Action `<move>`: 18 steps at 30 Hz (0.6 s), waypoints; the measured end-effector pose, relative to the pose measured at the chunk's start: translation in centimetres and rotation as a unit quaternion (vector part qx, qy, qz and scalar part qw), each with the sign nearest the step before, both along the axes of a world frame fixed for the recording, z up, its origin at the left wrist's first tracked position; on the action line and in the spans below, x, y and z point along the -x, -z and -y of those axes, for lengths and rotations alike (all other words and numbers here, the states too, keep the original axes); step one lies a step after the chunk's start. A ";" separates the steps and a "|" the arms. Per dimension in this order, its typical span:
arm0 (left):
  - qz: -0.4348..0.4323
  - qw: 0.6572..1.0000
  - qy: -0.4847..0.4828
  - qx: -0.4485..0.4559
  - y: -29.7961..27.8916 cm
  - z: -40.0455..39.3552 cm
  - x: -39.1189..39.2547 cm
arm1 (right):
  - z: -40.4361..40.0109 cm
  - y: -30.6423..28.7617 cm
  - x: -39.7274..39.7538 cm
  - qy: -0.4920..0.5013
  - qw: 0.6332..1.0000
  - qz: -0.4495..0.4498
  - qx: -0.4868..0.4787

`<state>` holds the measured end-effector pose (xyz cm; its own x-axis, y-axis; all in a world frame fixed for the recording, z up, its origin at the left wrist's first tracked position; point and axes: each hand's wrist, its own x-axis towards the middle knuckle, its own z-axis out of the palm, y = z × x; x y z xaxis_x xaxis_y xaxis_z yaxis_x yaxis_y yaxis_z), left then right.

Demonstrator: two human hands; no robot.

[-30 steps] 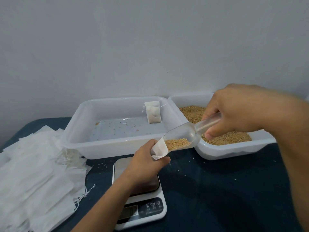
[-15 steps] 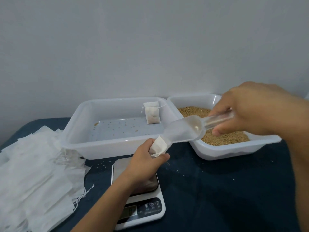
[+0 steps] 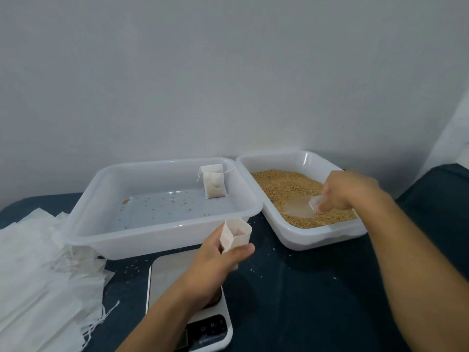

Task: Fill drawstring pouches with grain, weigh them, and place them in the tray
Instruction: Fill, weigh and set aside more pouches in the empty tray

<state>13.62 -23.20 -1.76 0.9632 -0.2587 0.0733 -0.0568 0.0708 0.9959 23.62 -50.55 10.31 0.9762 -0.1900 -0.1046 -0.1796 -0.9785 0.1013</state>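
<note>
Pouch [image 3: 234,235] stood upright, mouth open, gripped by left hand [image 3: 218,260]. Right hand [image 3: 340,190], gripping scoop [image 3: 302,208], dug grain [image 3: 284,186] off to pouch's right.

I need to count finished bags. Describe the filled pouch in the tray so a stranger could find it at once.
Two white plastic trays sit side by side; take the left tray, with only scattered grains. The filled pouch stands in its far right corner, plump, drawstring pulled shut, unlike the open pouch held in the left hand.
</note>
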 end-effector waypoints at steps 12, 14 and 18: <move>-0.128 0.984 -0.055 0.107 -0.2 0.3 -0.7 | 1.3 1.5 1.3 0.028 0.978 0.077 -0.191; -0.052 0.995 -0.090 0.000 -0.2 0.1 -0.7 | 1.2 1.3 2.2 0.021 0.960 0.104 -0.260; 0.022 0.987 -0.139 -0.080 -0.1 -0.6 -0.8 | 0.3 -0.5 5.0 -0.044 0.932 0.127 -0.337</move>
<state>14.40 -22.62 -1.71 0.9953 0.0037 0.0972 -0.0962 -0.1110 0.9892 18.57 -50.83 10.77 0.9943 -0.0837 0.0658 -0.0306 -0.8163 -0.5769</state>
